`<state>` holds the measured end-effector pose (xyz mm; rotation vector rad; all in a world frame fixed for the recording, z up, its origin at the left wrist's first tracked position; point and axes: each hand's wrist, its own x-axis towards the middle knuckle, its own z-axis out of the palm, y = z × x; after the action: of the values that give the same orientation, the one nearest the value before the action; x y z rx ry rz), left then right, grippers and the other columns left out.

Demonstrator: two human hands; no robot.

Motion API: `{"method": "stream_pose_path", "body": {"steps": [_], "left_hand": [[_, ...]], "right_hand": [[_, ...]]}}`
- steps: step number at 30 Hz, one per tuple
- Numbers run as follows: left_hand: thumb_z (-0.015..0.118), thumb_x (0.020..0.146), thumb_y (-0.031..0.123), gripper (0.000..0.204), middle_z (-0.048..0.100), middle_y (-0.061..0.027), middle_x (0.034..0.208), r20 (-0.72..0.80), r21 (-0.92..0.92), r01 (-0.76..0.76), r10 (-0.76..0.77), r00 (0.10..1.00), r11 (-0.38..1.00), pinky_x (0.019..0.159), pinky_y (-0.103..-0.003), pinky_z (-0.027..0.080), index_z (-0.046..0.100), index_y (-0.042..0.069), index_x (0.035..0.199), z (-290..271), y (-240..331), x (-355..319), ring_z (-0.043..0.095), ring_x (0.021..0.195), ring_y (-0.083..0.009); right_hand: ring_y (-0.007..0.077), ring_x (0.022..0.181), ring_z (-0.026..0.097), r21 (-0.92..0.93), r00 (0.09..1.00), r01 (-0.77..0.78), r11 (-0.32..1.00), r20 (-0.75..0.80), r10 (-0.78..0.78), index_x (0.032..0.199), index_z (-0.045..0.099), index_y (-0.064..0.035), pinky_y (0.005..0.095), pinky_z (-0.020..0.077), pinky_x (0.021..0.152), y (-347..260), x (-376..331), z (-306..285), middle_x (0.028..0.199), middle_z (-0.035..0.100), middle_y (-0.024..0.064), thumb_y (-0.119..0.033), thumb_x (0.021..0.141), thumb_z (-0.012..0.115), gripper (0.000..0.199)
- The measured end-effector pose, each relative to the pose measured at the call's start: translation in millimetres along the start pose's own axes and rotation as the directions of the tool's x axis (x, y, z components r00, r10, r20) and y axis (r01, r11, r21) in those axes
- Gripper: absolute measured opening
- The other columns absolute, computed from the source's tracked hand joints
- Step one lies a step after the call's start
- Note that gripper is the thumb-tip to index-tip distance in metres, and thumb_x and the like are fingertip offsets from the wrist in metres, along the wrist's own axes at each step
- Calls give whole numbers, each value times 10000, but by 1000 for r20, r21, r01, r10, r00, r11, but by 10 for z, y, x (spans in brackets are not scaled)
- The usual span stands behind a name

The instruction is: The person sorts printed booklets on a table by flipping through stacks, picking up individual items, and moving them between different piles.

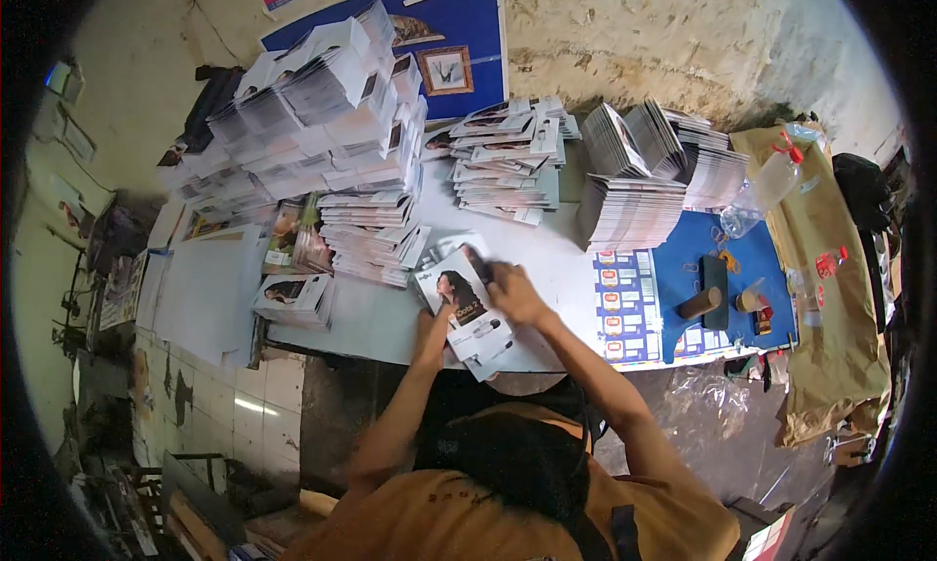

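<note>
A small bunch of white booklets (472,338) with a picture of a dark-haired person on the cover lies tilted near the table's front edge. My left hand (432,336) grips its left side, thumb over the cover and fingers hidden beneath. Curled at the upper right edge is my right hand (515,293), closed on a booklet there; motion blurs that spot and its fingertips are partly hidden. Just behind the bunch lies another blurred booklet (457,241). Left of my hands stands a loose pile of booklets (366,231), with a lower stack (296,299) beside it.
A tall heap of bundled booklets (312,122) fills the back left. More piles (509,161) and upright stacks (632,209) line the wall side. On the blue sheet (673,268) at right lie a dark phone-like slab (718,305), a brown cylinder (699,303) and rubber bands. A plastic bottle (776,175) stands beyond.
</note>
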<state>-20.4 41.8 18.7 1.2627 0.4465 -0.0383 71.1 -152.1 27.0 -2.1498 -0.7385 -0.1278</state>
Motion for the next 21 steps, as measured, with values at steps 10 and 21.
{"method": "stream_pose_path", "body": {"steps": [10, 21], "left_hand": [[729, 864, 84, 367, 654, -85, 1095, 186, 147, -523, 496, 848, 840, 831, -302, 502, 592, -14, 1190, 454, 440, -247, 616, 953, -153], [749, 771, 33, 428, 659, -77, 978, 446, -64, -532, 501, 742, 845, 800, -325, 497, 587, 1, 1165, 533, -173, -139, 623, 904, -166]], "right_hand": [[201, 1067, 561, 724, 945, -306, 618, 154, 287, 1473, 338, 7, 321, 445, 956, -583, -260, -634, 1225, 578, 134, -125, 861, 574, 669], [237, 1257, 486, 797, 964, -120, 592, -50, 263, 1532, 184, 10, 354, 389, 1064, -360, -714, -324, 1361, 504, 178, -28, 824, 592, 818]]}}
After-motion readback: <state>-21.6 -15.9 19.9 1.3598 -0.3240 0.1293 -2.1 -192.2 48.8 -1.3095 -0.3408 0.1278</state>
